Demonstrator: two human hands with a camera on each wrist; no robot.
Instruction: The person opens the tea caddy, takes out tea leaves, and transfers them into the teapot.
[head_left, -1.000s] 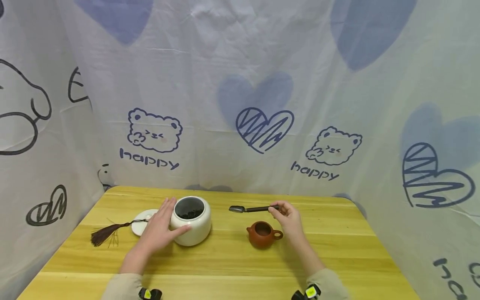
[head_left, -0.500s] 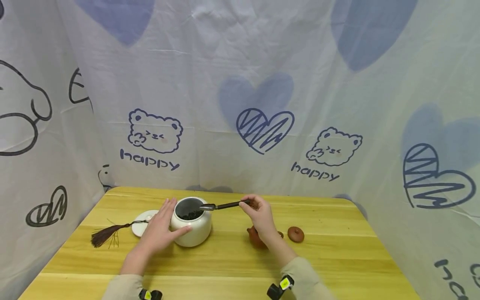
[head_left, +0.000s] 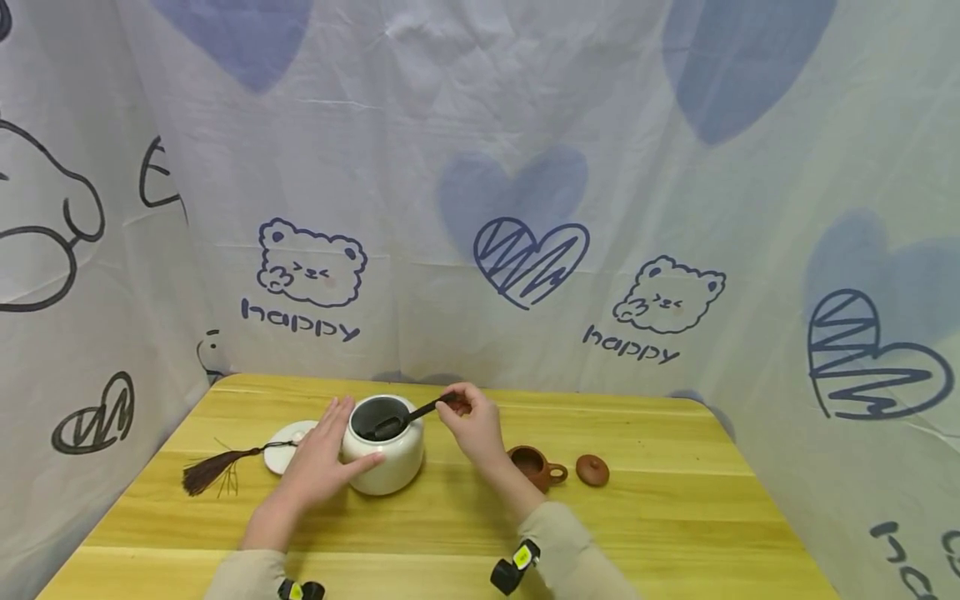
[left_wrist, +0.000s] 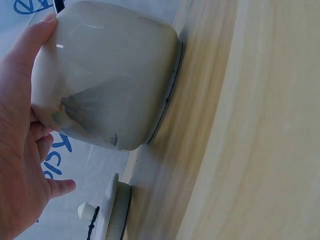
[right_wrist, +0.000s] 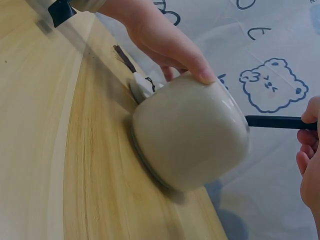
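Observation:
A white ceramic jar with dark, leaf-like contents stands upright on the table. My left hand holds its left side, the thumb across the front and the fingers along the far side. My right hand pinches the handle end of a dark tea scoop. The scoop slants down over the rim, its bowl inside the jar at the dark contents. In the right wrist view only the scoop's handle shows; the jar hides its bowl. Partly behind my right forearm sits a small reddish-brown teapot, open on top.
The teapot's round lid lies on the wooden table to the right of the pot. Left of the jar lies a white lid with a dark tassel. A printed cloth hangs behind the table.
My right hand has moved left from above the teapot to the jar, and the scoop's bowl has dipped into it. The teapot's lid has come into sight. My left hand has stayed put.

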